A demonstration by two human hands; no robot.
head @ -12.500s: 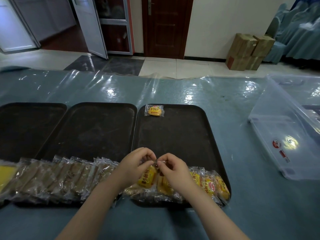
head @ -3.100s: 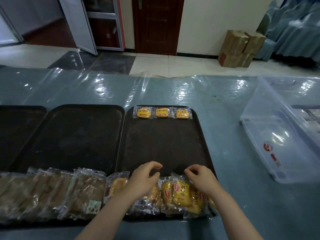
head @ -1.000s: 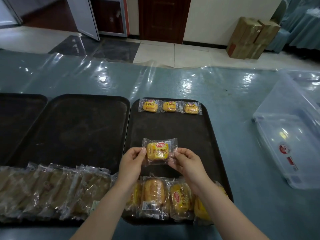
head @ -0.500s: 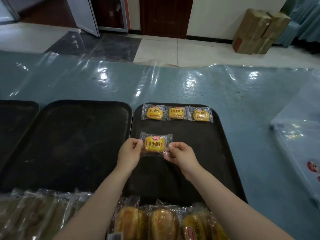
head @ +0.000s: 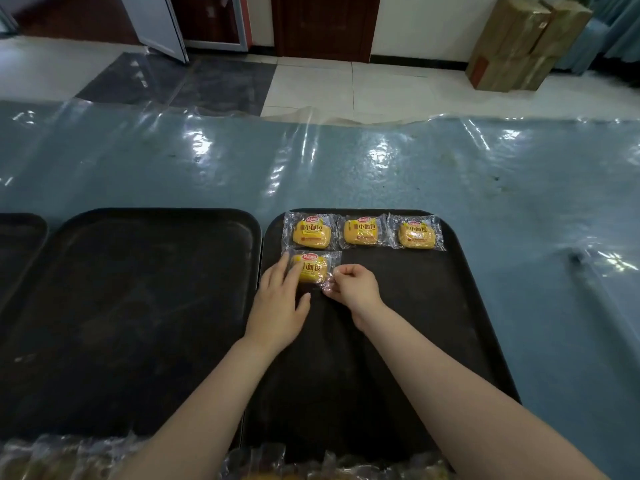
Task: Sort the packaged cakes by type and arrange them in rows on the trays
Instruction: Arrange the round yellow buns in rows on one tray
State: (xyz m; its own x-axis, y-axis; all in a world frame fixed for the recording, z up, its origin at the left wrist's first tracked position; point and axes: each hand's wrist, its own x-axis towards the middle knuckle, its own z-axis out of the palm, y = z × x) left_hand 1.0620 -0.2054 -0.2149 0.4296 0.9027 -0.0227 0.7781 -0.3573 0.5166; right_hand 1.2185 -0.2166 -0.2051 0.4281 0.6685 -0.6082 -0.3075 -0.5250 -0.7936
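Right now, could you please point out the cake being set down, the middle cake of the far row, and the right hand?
cake being set down (head: 313, 269), head view, yellow label
middle cake (head: 362, 232), head view, label centre
right hand (head: 354, 285), head view, knuckles

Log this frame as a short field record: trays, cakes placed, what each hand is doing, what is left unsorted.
right tray: three yellow cakes in back row; fourth cake below the leftmost
middle tray: no cakes
left tray: only a corner in view
left hand: fingers flat on the fourth cake's left side
right hand: pinches its wrapper's right edge
unsorted packets: along the near edge, partly out of frame
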